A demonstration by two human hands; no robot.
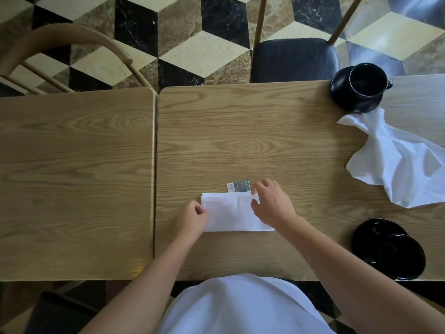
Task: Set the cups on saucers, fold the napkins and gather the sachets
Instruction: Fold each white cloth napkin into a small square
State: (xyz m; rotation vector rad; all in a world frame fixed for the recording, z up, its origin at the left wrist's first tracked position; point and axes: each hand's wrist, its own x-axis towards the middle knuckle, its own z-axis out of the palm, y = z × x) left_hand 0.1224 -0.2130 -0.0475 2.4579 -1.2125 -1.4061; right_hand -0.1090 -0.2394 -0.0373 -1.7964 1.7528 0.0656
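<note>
Folding a white napkin

Left hand (192, 219) and right hand (271, 201) pinched the folded napkin (231, 213); a sachet (238, 185) poked out behind.

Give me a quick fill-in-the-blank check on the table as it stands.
1. The far black cup stands on a ____.
2. Both hands, left hand and right hand, hold the ____ napkin.
3. The sachet pokes out from its ____ edge.
4. The other napkin lies ____.

Missing: saucer; folded; far; crumpled
</note>
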